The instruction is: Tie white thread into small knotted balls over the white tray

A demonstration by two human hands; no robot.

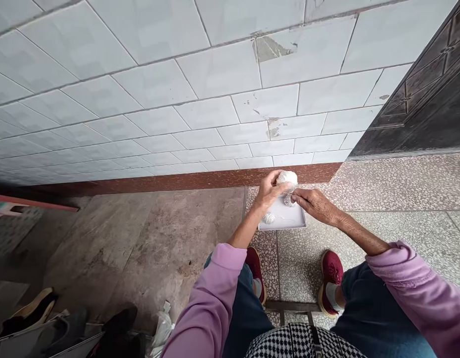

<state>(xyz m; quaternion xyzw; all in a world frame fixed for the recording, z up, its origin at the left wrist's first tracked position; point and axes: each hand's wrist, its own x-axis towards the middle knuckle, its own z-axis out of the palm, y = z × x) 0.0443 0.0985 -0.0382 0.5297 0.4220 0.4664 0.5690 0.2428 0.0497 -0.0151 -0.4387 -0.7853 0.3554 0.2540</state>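
My left hand (271, 189) is wrapped round a large ball of white yarn (288, 178), held above a shallow white tray (282, 227) on the floor. Close by on the right, my right hand (315, 204) is closed in a pinch just under the ball, seemingly at its yarn; the thread between the fingertips is too fine to make out. Below the hands, a smaller bundle of white yarn (288, 200) shows partly. Another small white yarn ball (268, 218) lies at the tray's left side, with a loose strand trailing from it.
A white tiled wall (200, 109) with a red-brown base strip rises directly beyond the tray. My red shoes (331, 271) stand on either side of the near floor. Several shoes (32, 313) and a plastic bag (162, 325) lie at lower left. A dark door (434, 109) is at right.
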